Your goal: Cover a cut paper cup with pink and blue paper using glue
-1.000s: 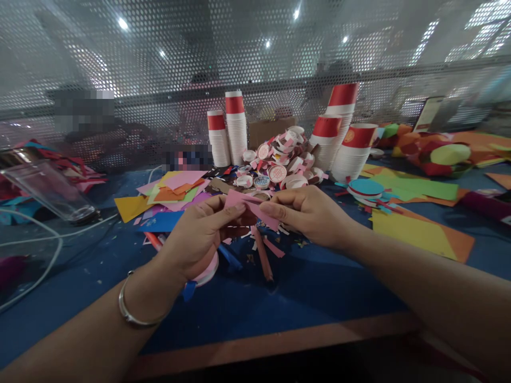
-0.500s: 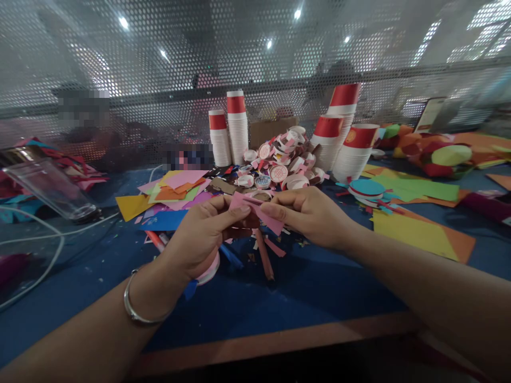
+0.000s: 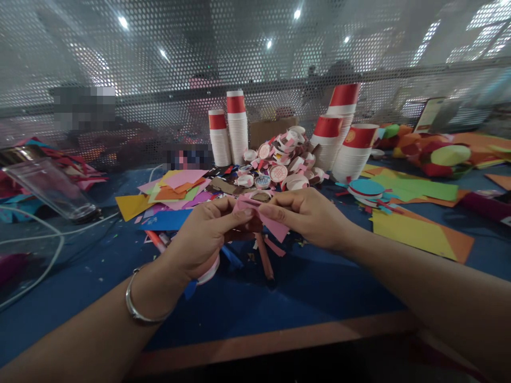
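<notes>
A piece of pink paper (image 3: 274, 226), creased or folded along its top, is held between both hands above the table's middle. My left hand (image 3: 207, 229) pinches its left part between thumb and fingers. On the other side my right hand (image 3: 309, 215) pinches the paper near its upper edge, the thumb lying on it. Below the hands lie a brown-pink stick-like piece (image 3: 264, 258) and small paper scraps. A round pink and white piece (image 3: 209, 271) with blue strips shows partly behind my left hand and wrist.
Behind the hands rises a heap of decorated paper discs (image 3: 278, 173), flanked by stacked paper cups (image 3: 237, 127). Coloured sheets (image 3: 159, 221) lie left, yellow and orange ones (image 3: 415, 231) right. A clear container (image 3: 51, 186) and white cable (image 3: 59, 250) are far left. Perforated metal (image 3: 159, 80) stands behind.
The pink paper has shifted slightly right and down, and its angle differs a little. Both hands keep their pinch, with small finger movements.
</notes>
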Available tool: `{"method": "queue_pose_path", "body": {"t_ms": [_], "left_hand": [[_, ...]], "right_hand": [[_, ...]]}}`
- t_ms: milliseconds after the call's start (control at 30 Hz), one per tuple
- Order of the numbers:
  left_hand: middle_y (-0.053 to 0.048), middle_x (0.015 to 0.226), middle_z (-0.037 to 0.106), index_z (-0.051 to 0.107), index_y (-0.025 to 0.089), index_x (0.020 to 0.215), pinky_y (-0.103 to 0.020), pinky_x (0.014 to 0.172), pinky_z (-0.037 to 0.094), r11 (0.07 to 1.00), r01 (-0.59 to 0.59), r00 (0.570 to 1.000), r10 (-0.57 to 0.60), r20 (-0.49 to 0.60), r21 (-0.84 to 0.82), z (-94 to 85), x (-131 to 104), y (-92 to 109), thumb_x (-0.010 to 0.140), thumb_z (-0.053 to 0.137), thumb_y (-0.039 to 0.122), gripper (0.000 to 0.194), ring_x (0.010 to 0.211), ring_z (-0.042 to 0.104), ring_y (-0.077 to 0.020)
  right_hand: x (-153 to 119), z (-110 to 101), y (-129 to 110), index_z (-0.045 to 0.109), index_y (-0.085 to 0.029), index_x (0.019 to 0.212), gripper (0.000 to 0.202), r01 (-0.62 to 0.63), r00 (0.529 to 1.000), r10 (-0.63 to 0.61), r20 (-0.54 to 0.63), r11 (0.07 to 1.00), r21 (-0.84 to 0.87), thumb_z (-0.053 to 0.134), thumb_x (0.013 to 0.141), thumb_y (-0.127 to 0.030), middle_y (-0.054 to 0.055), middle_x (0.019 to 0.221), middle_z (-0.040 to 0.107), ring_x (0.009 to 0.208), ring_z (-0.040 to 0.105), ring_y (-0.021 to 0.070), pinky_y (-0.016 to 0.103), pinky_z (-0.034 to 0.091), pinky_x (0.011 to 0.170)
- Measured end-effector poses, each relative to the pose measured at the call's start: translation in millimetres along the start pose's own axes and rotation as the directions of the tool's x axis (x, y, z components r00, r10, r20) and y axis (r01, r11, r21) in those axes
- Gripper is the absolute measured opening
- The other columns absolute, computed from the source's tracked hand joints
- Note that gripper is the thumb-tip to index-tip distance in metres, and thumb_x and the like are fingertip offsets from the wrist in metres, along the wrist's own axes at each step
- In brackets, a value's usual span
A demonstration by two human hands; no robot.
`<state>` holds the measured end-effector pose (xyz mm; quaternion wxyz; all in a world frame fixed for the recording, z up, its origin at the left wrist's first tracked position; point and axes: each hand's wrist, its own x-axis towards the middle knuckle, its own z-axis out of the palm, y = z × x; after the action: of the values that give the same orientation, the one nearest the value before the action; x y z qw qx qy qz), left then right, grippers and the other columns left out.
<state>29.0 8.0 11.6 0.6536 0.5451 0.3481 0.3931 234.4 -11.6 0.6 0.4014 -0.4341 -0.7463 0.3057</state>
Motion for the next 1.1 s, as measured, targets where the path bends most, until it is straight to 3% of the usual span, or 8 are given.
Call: {"method": "queue_pose_path", "body": {"t_ms": [400,533,867,1100], "left_hand": [[-0.005,0.078,0.077,0.075,0.015,0.076,-0.026,0.069,0.061,0.997,-0.007,1.0,0.005,0.023,0.073,-4.3,2.3,-2.3,0.076,0.087,0.03,0.019,0.073,0.073,-0.0157],[-0.006,0.08,0.078,0.077,0.015,0.081,-0.026,0.069,0.059,0.996,0.0,1.0,-0.001,0.015,0.093,-8.5,4.3,-1.2,0.075,0.087,0.03,0.019,0.074,0.073,-0.0166],[-0.008,0.083,0.076,0.076,0.013,0.089,-0.028,0.07,0.058,0.981,-0.114,0.983,0.134,-0.124,0.154,-21.2,8.2,16.1,0.082,0.079,0.027,0.016,0.077,0.072,-0.018],[-0.004,0.074,0.072,0.072,0.014,0.079,-0.025,0.063,0.058,0.987,-0.133,0.967,0.149,-0.207,0.093,-23.7,10.5,21.2,0.082,0.075,0.019,0.006,0.07,0.071,-0.0164]], "right_hand": [[0.3,1.2,0.3,0.053,-0.018,0.065,0.048,0.016,1.0,-0.017,-0.006,0.999,-0.033,0.056,0.099,-0.052,-0.006,0.06,0.034,0.057,0.031,0.0092,0.028,0.025,0.052],[0.3,0.2,-1.5,0.051,-0.018,0.063,0.053,-0.004,1.0,0.005,-0.026,1.0,0.017,0.061,0.094,-0.059,-0.006,0.058,0.034,0.054,0.029,0.0081,0.028,0.022,0.049],[0.9,-0.4,5.8,0.065,-0.017,0.073,0.053,-0.079,0.991,0.087,-0.098,0.993,0.085,0.061,0.091,-0.066,-0.005,0.055,0.04,0.05,0.032,0.0087,0.029,0.019,0.048],[1.1,-2.0,4.9,0.066,-0.017,0.074,0.056,-0.129,0.989,0.135,-0.066,0.987,0.09,0.061,0.088,-0.071,-0.005,0.055,0.04,0.05,0.031,0.009,0.029,0.018,0.047]]}}
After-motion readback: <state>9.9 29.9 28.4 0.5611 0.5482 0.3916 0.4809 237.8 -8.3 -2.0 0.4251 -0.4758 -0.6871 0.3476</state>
